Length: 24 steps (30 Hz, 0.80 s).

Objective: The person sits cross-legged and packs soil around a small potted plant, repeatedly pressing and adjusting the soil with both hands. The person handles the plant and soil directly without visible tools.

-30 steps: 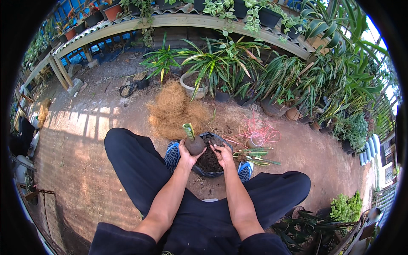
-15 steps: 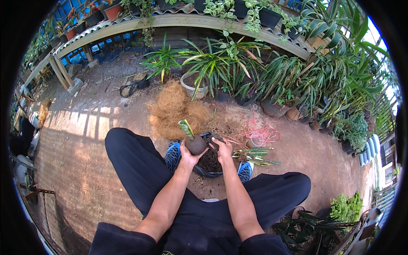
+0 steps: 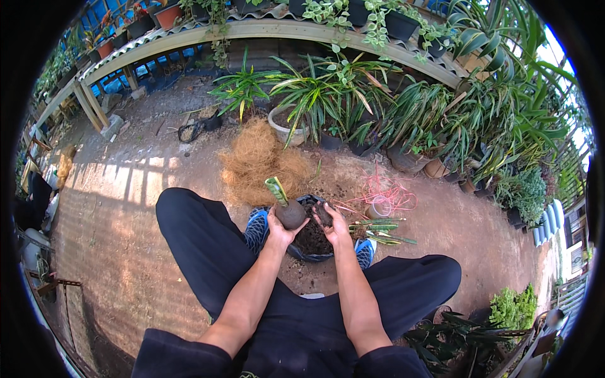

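While seated on a paved garden floor [image 3: 120,220] with knees spread wide, a person worked over a black pot of dark soil [image 3: 312,238] set between two blue shoes. The left hand [image 3: 280,230] cupped a round ball of soil [image 3: 291,214], its fingers curled around the underside, with a short cut green stem [image 3: 276,189] rising tilted from the top. The right hand [image 3: 334,227] rested on the soil in the pot just to the right, fingers bent and pressed into it. A heap of brown coconut fibre [image 3: 261,160] lay just beyond the pot. To the right lay a tangle of pink string [image 3: 387,192] and some cut green stalks [image 3: 378,228]. Potted leafy plants [image 3: 353,104] lined the far side beneath a long wooden shelf [image 3: 252,30].
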Tool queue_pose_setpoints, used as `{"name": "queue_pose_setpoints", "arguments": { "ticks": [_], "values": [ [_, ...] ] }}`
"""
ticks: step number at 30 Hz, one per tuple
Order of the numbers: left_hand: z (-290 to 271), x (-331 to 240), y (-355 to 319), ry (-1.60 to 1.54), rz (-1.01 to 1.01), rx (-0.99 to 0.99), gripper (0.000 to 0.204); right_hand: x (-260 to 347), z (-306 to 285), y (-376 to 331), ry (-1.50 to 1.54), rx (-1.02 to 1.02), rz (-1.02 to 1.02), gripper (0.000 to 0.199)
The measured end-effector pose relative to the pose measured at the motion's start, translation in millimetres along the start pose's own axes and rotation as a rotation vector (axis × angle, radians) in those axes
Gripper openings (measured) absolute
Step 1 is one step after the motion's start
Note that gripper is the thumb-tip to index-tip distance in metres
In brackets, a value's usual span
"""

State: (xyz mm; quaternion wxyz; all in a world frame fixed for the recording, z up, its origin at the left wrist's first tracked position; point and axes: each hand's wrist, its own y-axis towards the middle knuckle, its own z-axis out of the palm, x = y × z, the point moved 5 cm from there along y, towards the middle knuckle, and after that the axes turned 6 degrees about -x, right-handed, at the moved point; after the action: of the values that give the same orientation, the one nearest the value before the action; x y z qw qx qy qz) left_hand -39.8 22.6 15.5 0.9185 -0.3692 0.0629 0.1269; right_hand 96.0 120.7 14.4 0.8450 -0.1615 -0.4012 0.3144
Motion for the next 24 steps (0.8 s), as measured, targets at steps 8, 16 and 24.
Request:
{"name": "queue_pose_setpoints", "arguments": {
  "ticks": [8, 16, 24],
  "values": [
    [-5.5, 3.9, 8.6, -0.005, -0.069, 0.003, 0.051, 5.3, 4.9, 0.1, -0.174, -0.147, -0.205, 0.027],
    [-2.8, 14.0, 6.3, 0.057, -0.258, -0.024, 0.052, 5.9, 22.5, -7.8, -0.297, -0.152, -0.353, 0.033],
    [1.5, 17.5, 2.2, 0.056, -0.332, 0.011, 0.053, 1.9, 52.4, -27.9, -0.630, 0.078, -0.562, 0.030]
  ]
}}
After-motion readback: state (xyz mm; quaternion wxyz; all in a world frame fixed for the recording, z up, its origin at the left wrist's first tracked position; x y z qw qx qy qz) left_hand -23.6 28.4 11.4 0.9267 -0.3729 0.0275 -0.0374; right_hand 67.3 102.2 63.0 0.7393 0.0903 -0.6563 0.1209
